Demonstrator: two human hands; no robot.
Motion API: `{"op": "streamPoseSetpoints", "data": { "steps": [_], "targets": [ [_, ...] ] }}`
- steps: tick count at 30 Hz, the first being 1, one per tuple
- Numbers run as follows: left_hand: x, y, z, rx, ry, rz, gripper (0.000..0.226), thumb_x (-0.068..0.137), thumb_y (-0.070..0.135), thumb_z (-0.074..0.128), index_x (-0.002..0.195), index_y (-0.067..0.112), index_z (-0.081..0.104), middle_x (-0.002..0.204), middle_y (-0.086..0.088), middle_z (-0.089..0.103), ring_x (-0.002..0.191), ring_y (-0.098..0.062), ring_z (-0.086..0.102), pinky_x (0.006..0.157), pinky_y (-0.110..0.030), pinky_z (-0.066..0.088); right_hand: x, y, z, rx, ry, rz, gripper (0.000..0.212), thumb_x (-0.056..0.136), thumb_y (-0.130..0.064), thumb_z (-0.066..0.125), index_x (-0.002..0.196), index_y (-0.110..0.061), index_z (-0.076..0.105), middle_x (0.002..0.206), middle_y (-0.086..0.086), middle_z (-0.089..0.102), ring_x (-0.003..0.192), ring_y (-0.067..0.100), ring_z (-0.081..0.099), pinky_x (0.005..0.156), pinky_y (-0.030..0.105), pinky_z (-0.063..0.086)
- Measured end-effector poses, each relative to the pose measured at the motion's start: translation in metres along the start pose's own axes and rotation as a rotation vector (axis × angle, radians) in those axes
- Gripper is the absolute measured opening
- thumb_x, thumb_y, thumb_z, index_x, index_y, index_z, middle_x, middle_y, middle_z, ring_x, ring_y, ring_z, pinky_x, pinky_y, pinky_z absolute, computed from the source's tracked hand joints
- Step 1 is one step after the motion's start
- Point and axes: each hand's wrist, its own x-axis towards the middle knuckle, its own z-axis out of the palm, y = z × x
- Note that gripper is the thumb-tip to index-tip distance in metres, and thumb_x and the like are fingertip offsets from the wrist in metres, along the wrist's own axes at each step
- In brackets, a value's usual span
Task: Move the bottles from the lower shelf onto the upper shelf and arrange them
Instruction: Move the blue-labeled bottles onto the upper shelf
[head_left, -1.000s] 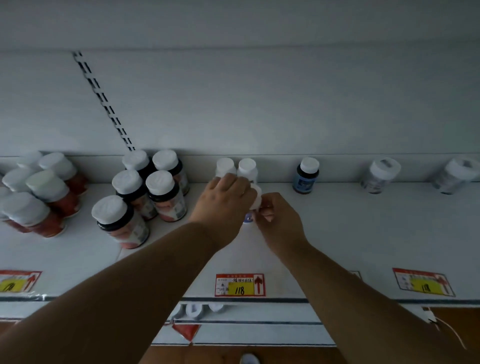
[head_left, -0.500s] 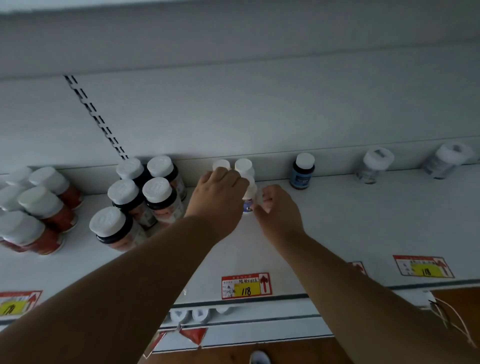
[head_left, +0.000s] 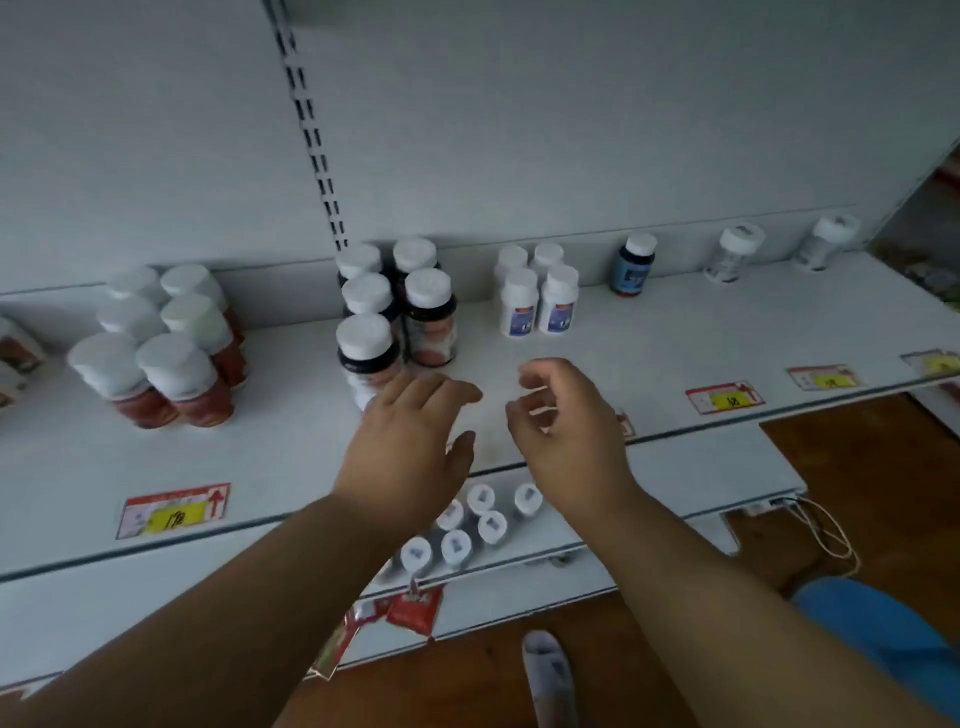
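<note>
Several small white bottles (head_left: 538, 299) with blue labels stand in a tight block at the back of the upper shelf (head_left: 701, 332). My left hand (head_left: 410, 447) hovers empty over the shelf's front part, fingers straight. My right hand (head_left: 563, 431) is beside it, empty too, fingers loosely curled. Both hands are clear of the white bottles. Under the shelf's front edge, several white-capped bottles (head_left: 470, 525) stand on the lower shelf (head_left: 691, 467), partly hidden by my left wrist.
Dark bottles with white caps (head_left: 395, 306) stand left of the white ones, red bottles (head_left: 166, 338) farther left. A blue bottle (head_left: 632, 265) and two clear jars (head_left: 735, 252) line the back right. Price tags (head_left: 174, 509) sit on the shelf's front edge. A wooden floor lies below.
Both hands let go of the small white bottles and drew back toward the shelf's front edge. The camera tilted down, so the lower shelf's bottles came into view.
</note>
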Motion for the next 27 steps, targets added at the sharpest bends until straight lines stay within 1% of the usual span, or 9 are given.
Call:
{"op": "streamPoseSetpoints", "data": {
  "steps": [2,5,9,13,16,19,22,25,27],
  "targets": [
    [-0.045,-0.023,-0.021,-0.027,-0.015,-0.020,0.041,0.076,0.015,0.079,0.115,0.019,0.065,0.109,-0.002,0.067,0.102,-0.028,0.061,0.088,-0.040,0.049,-0.034,-0.027,0.024,0.005,-0.034,-0.012,0.032,0.091,-0.020,0.067,0.122,-0.023,0.058,0.114,-0.010,0.061,0.096,0.002,0.060,0.080,0.015,0.050],
    [-0.113,-0.053,-0.045,-0.032,-0.044,-0.119,0.037,0.078,0.018,0.079,0.113,0.020,0.066,0.108,0.000,0.068,0.100,-0.025,0.060,0.086,-0.036,0.048,-0.081,-0.060,0.060,-0.026,-0.161,-0.032,0.031,0.092,-0.022,0.067,0.121,-0.027,0.057,0.111,-0.013,0.061,0.095,0.001,0.060,0.077,0.005,0.046],
    [-0.175,-0.086,-0.059,-0.060,-0.059,-0.290,0.035,0.080,0.016,0.077,0.113,0.019,0.066,0.109,0.000,0.068,0.101,-0.025,0.060,0.086,-0.037,0.050,-0.121,-0.082,0.107,-0.047,-0.342,-0.035,0.032,0.092,-0.022,0.067,0.122,-0.028,0.056,0.111,-0.015,0.060,0.094,-0.001,0.059,0.077,0.003,0.046],
    [-0.213,-0.111,-0.050,-0.065,-0.065,-0.379,0.037,0.080,0.015,0.077,0.115,0.019,0.066,0.111,0.000,0.068,0.103,-0.024,0.060,0.086,-0.035,0.050,-0.140,-0.083,0.152,-0.075,-0.463,-0.050,0.031,0.092,-0.022,0.067,0.118,-0.033,0.055,0.107,-0.017,0.059,0.088,-0.005,0.059,0.070,0.002,0.047],
    [-0.232,-0.130,-0.027,-0.094,-0.052,-0.481,0.039,0.082,0.017,0.075,0.120,0.020,0.065,0.117,0.000,0.067,0.109,-0.024,0.059,0.090,-0.036,0.049,-0.144,-0.066,0.188,-0.082,-0.538,-0.061,0.034,0.091,-0.023,0.069,0.116,-0.040,0.052,0.109,-0.018,0.059,0.090,-0.008,0.058,0.070,0.002,0.046],
    [-0.243,-0.151,0.012,-0.125,-0.031,-0.560,0.040,0.084,0.016,0.071,0.124,0.021,0.063,0.119,0.001,0.065,0.112,-0.022,0.055,0.092,-0.036,0.047,-0.141,-0.027,0.225,-0.083,-0.573,-0.058,0.034,0.091,-0.021,0.069,0.120,-0.033,0.056,0.113,-0.014,0.062,0.096,-0.002,0.061,0.071,0.004,0.048],
    [-0.249,-0.173,0.060,-0.135,-0.032,-0.646,0.039,0.083,0.015,0.071,0.121,0.020,0.063,0.116,0.001,0.065,0.109,-0.021,0.056,0.088,-0.033,0.046,-0.135,0.020,0.261,-0.141,-0.618,-0.057,0.033,0.091,-0.022,0.068,0.121,-0.030,0.057,0.113,-0.014,0.060,0.097,0.002,0.060,0.070,0.006,0.047],
    [-0.252,-0.200,0.112,-0.163,-0.015,-0.700,0.037,0.082,0.010,0.070,0.118,0.016,0.064,0.110,-0.001,0.067,0.102,-0.025,0.058,0.084,-0.033,0.045,-0.125,0.067,0.299,-0.205,-0.628,-0.080,0.031,0.090,-0.020,0.069,0.118,-0.026,0.059,0.112,-0.010,0.061,0.094,0.009,0.061,0.075,0.019,0.050],
    [-0.251,-0.218,0.143,-0.195,0.010,-0.767,0.036,0.085,0.011,0.068,0.120,0.017,0.062,0.111,0.000,0.065,0.104,-0.023,0.057,0.086,-0.032,0.044,-0.113,0.088,0.327,-0.252,-0.639,-0.119,0.030,0.090,-0.020,0.068,0.119,-0.023,0.059,0.112,-0.006,0.061,0.095,0.012,0.061,0.078,0.026,0.051]
  ]
}}
